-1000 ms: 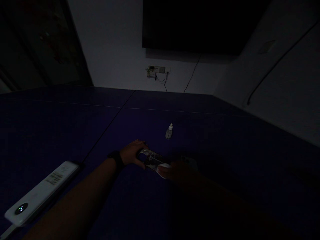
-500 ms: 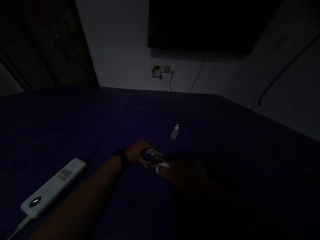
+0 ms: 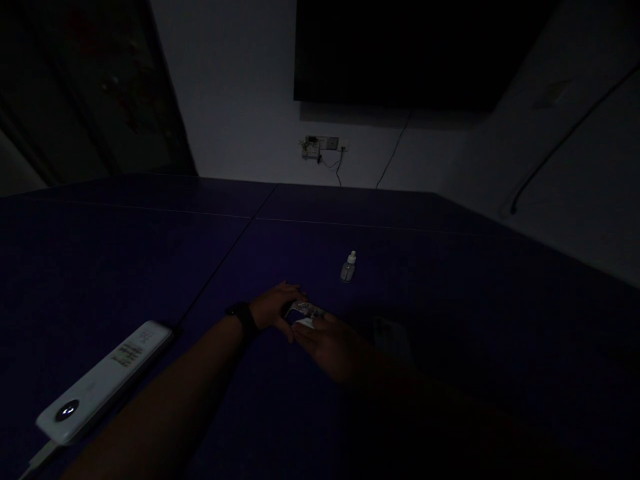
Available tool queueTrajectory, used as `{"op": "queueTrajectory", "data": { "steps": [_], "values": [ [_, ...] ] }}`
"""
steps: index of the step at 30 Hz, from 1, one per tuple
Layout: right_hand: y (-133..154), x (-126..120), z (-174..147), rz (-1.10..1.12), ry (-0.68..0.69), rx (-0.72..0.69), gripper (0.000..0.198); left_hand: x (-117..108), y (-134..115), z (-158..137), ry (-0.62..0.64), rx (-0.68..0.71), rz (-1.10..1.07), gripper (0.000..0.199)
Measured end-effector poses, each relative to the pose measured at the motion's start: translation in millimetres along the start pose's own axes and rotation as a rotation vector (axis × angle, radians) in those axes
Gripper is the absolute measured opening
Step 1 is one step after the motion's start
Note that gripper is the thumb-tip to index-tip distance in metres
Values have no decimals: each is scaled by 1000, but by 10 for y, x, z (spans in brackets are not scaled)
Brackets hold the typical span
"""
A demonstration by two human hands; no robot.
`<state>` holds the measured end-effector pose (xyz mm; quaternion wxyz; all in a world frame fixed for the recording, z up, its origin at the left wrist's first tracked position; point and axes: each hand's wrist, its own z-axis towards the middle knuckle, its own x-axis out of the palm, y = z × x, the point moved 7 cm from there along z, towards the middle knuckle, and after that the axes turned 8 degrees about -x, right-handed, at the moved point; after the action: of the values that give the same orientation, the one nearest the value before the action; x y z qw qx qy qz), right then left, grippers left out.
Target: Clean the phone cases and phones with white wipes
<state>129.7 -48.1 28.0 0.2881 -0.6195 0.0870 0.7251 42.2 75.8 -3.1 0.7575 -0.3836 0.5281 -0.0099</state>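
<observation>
A phone case [image 3: 311,309] with a patterned back and a large cut-out lies on the dark blue surface. My left hand [image 3: 274,307] grips its left end between thumb and fingers, and a dark watch band circles that wrist. Pressed on the case by my right hand [image 3: 330,343] is a small white wipe [image 3: 305,323], mostly hidden under the fingers. That hand covers the right part of the case. Beyond the hands stands a small clear dropper bottle [image 3: 348,270] with a white top.
A white power bank [image 3: 107,383] with a lit display and a cable lies at left. Right of my hands is a dim, flat pale object [image 3: 393,339] that I cannot make out. Wall sockets [image 3: 320,144] and a dark screen [image 3: 400,53] are at the back.
My right hand has slid left along the phone case with the wipe, towards the cut-out. My left hand keeps its grip. The view has shifted slightly.
</observation>
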Motion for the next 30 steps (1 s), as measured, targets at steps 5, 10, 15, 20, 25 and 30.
{"op": "queueTrajectory", "data": {
  "steps": [5, 10, 15, 20, 25, 30],
  "values": [
    [-8, -46, -252, 35, 6, -27, 31, 17, 18, -4, 8, -13, 10, 94],
    [-72, -26, -901, 99, 201, 57, 47, 12, 12, -12, 0, -16, 2, 91],
    [-186, 22, -1193, 136, 238, 126, 51, -8, -36, -18, -6, -10, 2, 88],
    [-150, 72, -861, 175, 221, -19, 51, 0, -7, -23, 1, -30, 13, 90],
    [-165, 66, -402, 235, 151, 11, 43, 5, 26, -17, 2, -31, 22, 92],
    [-177, 31, -265, 236, 162, 51, 43, -12, 15, -17, -6, -19, 18, 90]
  ]
}}
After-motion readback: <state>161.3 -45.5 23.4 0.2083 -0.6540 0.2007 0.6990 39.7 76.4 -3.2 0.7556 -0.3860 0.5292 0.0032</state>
